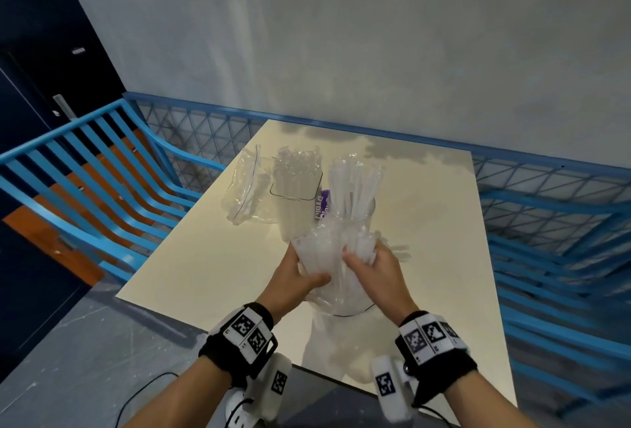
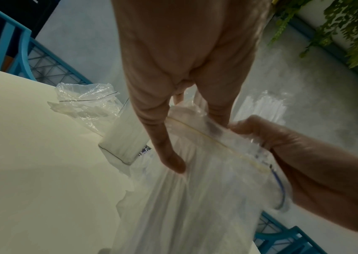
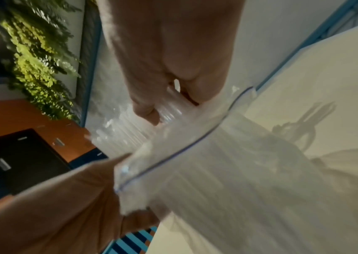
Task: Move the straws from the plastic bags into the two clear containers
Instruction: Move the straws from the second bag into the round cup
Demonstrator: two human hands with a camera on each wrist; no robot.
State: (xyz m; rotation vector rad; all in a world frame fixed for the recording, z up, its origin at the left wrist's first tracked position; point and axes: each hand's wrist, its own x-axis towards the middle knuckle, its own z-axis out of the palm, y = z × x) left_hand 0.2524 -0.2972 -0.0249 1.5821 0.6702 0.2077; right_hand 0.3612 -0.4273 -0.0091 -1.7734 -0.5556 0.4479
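A clear zip bag of white straws [image 1: 324, 277] hangs in both hands above the table's near part. My left hand [image 1: 302, 279] grips the bag's left side, thumb across the front [image 2: 173, 161]. My right hand [image 1: 367, 258] is curled round a bundle of straws [image 3: 130, 137] sticking out of the bag's open mouth. Just beyond stand two clear containers: the left one [image 1: 294, 204] and the right one [image 1: 355, 212], each with straws upright in it. The bag hides the lower part of the right container.
A crumpled empty zip bag [image 1: 244, 188] lies left of the containers. A purple label [image 1: 323, 205] shows between them. The cream table [image 1: 205, 257] is ringed by blue railings [image 1: 85, 171] and a mesh fence [image 1: 546, 195].
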